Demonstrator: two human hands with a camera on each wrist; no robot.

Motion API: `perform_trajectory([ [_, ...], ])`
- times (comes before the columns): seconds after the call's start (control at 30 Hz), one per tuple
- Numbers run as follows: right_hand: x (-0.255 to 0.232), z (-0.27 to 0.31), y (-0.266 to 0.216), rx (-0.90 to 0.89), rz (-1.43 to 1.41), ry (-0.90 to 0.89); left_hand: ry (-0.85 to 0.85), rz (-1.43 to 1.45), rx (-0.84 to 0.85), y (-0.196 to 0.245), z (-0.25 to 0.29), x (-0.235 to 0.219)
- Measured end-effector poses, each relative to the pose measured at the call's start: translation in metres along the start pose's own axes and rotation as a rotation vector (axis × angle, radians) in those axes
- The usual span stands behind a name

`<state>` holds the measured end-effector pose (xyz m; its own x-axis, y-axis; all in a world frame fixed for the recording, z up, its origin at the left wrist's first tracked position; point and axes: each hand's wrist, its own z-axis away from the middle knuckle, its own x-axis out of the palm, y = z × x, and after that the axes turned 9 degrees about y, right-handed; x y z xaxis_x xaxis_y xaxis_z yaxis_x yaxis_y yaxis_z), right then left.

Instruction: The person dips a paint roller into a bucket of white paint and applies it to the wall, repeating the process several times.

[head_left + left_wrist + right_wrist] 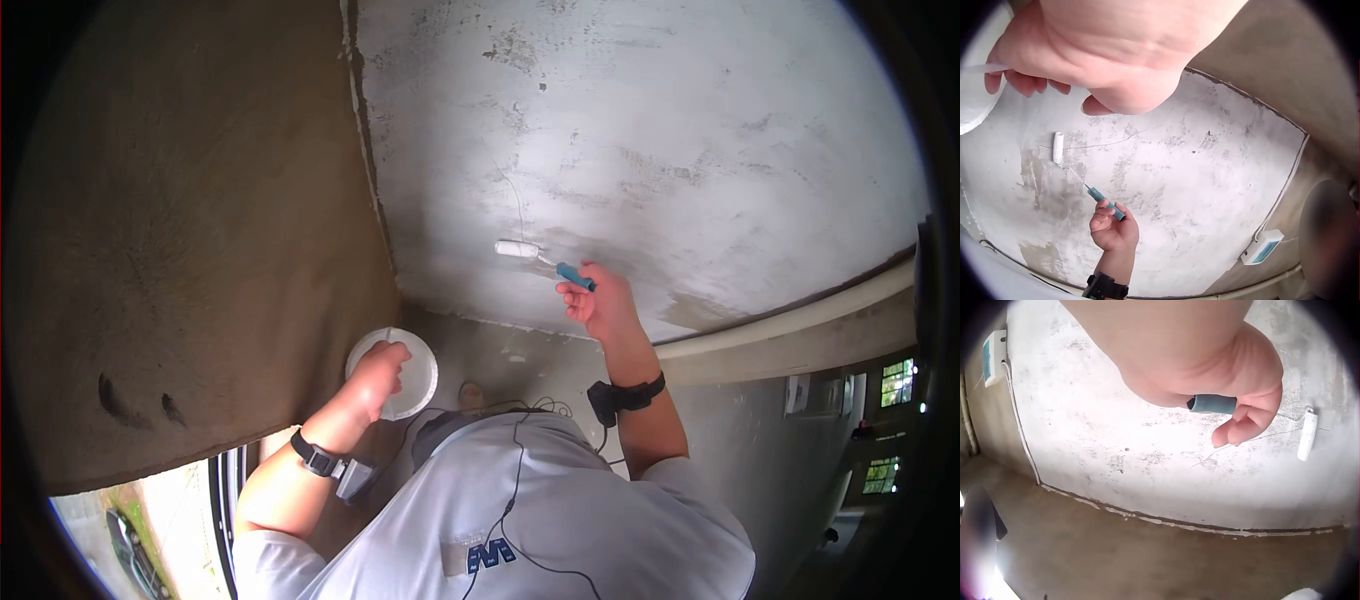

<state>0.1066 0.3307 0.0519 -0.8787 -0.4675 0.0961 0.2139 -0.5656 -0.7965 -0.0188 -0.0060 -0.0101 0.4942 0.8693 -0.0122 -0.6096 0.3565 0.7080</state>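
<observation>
My right hand grips the teal handle of a small paint roller. Its white roller sleeve lies against the wall, which is patchily coated in white with grey areas showing through. A thin dark crack runs across the wall behind the sleeve. At the lower left in the head view, my left hand holds a round white bucket by its thin handle. Part of the bucket's inside is hidden under this hand.
A bare brown wall meets the white one at a corner on the left. Along the white wall's right edge runs a pale pipe. A white box with a teal panel is mounted near the wall. Cables hang over the shirt.
</observation>
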Motion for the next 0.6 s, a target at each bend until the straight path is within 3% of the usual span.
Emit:
perform_trajectory([
  [0.1,-0.012,0.024,-0.016,-0.073,0.014,-0.15,0.02,-0.006,-0.013,0.001,0.003,0.001],
  [0.3,-0.01,0.07,-0.036,-0.299,-0.015,-0.145,0.035,0.019,-0.022,-0.001,0.001,0.0],
  [0.43,-0.008,0.077,-0.042,-0.353,-0.066,-0.193,0.041,0.022,-0.022,0.001,0.002,0.0],
  [0.5,-0.004,0.073,-0.036,-0.534,-0.009,-0.187,0.049,0.023,-0.021,0.0,0.002,0.0],
  [0.6,0.01,0.062,-0.031,-0.577,0.217,-0.06,0.049,0.003,-0.011,-0.001,-0.001,0.0],
])
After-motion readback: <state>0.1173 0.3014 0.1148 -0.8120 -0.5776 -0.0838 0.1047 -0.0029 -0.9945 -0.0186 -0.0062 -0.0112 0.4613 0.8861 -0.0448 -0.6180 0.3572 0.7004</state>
